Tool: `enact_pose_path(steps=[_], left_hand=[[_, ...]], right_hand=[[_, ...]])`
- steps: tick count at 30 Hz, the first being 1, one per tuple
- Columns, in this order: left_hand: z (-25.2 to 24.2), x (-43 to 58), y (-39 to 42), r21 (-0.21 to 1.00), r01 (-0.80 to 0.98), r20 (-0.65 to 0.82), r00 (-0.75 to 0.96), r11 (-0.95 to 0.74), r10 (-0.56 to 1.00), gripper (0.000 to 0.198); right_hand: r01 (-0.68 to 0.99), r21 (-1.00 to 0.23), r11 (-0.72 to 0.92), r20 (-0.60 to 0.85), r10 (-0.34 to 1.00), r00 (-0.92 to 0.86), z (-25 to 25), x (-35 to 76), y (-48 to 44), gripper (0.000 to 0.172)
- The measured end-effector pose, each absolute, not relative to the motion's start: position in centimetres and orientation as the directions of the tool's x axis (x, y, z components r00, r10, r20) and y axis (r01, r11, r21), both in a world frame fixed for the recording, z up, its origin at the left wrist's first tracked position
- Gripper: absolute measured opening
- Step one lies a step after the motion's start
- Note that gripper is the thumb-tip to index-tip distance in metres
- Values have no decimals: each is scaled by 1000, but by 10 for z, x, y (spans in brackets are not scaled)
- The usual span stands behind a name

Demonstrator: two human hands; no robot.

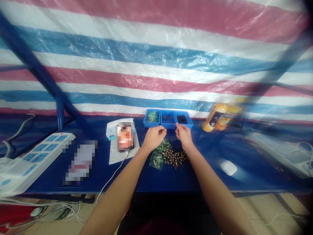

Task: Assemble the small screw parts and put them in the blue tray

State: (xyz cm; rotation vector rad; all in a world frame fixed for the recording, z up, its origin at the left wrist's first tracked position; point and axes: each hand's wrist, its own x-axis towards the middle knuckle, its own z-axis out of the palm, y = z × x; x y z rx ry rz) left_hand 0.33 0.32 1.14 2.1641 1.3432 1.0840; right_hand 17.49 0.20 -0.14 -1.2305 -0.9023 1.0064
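The left hand (154, 137) and right hand (185, 136) hung just in front of three blue plastic bins (168, 125), which stood side by side near the back of the blue table (117, 176). Both hands' fingers (162, 131) were drawn into pinches, but I could not tell whether they gripped anything. The left bin held green packets, the middle one a few small dark-and-brass parts, and the right one a heap of tiny black parts. A loose pile of brass fittings (175, 158) lay on the table below the hands, with green plastic bags (156, 160) just to its left. Left of the hands lay a smartphone (125, 137) on white paper, its white cable (113, 176) running over the table's near edge. A white power strip (31, 160) lay further left, a white oval object (228, 167) sat in open table to the right, and yellow bottles (216, 117) stood beyond it.
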Motion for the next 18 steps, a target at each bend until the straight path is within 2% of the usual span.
enact_pose_path(steps=[1, 4, 5, 9, 13, 15, 18], left_hand=[[11, 3, 3, 652, 594, 409, 250, -472, 878, 24], [11, 3, 3, 639, 602, 407, 263, -479, 875, 25], [11, 3, 3, 632, 604, 412, 270, -486, 870, 25], [10, 1, 3, 588, 619, 423, 313, -521, 850, 20], [10, 0, 3, 565, 620, 414, 358, -545, 837, 21], [11, 0, 3, 567, 613, 417, 361, -550, 834, 22], [12, 0, 2, 578, 601, 425, 356, -552, 832, 20]], right_hand=[[-118, -989, 91, 44, 935, 352, -2, 176, 3, 33], [-34, -986, 161, 134, 907, 399, -5, 179, 4, 57], [19, -986, 163, 158, 911, 381, -5, 180, 4, 58], [181, -967, 178, 215, 954, 208, -4, 181, 3, 42], [312, -915, 257, 271, 963, 1, -1, 179, 0, 38], [384, -876, 291, 296, 954, -47, -1, 179, -2, 36], [400, -874, 276, 264, 961, -85, -2, 179, -4, 35]])
